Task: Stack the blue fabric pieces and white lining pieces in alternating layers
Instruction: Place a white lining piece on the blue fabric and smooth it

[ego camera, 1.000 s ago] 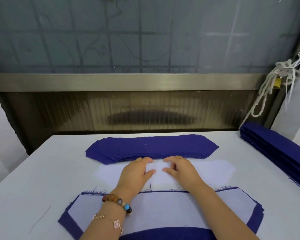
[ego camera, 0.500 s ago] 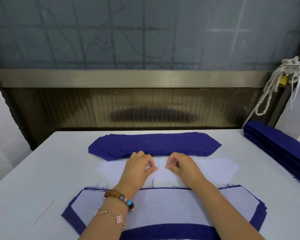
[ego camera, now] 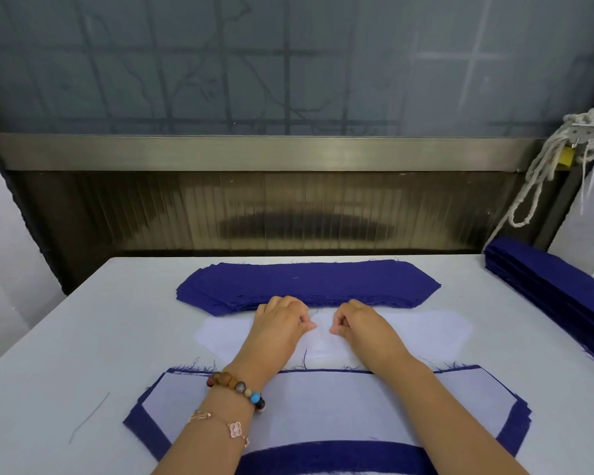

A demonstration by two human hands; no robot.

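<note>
Two hands: left hand (ego camera: 278, 325) and right hand (ego camera: 366, 325) lie close together, knuckles up, at the middle of the table (ego camera: 83, 337).
Fingers: both sets are curled in, thumb meeting fingertips. Each appears to pinch the top lining piece (ego camera: 323, 342) near its far edge. The sheet is too thin and pale to confirm the nip.
White lining pile (ego camera: 426, 334): flat on the table under both hands, dead centre.
Blue fabric stack (ego camera: 309, 282): at 12 o'clock from the hands, just beyond the knuckles, its near edge meeting the lining's far edge.
Alternating stack (ego camera: 323, 406): at 6 o'clock, under the forearms. White lining lies uppermost with a blue border showing round it.
Second blue stack (ego camera: 546, 289): at 2 o'clock, along the table's right edge, well apart.
Handling: judged very light, limp and thin. Sheets are likely to cling, so two may lift as one. The blue edges are frayed and may shed threads.
Where to hold: pinch a single layer at the long far edge, then spread the hands toward the ends so the piece travels flat.
Step in hand: appears to be teasing one lining sheet free of the pile.
</note>
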